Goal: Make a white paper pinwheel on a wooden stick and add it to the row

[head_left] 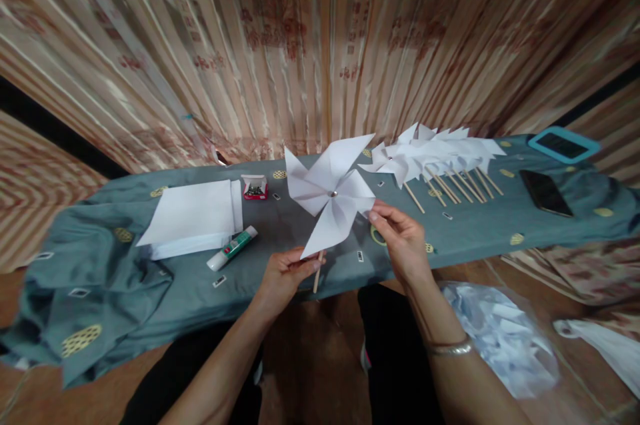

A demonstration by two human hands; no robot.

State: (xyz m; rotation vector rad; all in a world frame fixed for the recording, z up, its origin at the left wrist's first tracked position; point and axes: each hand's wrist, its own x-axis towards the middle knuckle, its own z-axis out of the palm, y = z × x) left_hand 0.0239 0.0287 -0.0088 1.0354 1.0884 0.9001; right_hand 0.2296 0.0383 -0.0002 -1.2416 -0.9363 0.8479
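Note:
A white paper pinwheel (336,168) with a metal pin at its centre is held up above the cloth-covered table. My left hand (286,276) is closed round its wooden stick (317,276), just below the lowest blade. At the right, my right hand (401,237) pinches the tip of one blade between thumb and fingers. To the left lie a glue stick (233,248) with a green label, a small open red box (255,188) of metal pins and a stack of white paper (193,215).
Several pinwheels (440,150) with wooden sticks lie in an overlapping row at the back right. Beyond them are a black phone (545,192) and a blue-framed device (564,144). A clear plastic bag (505,335) of white paper sits on the floor. Curtains (320,45) hang behind the table.

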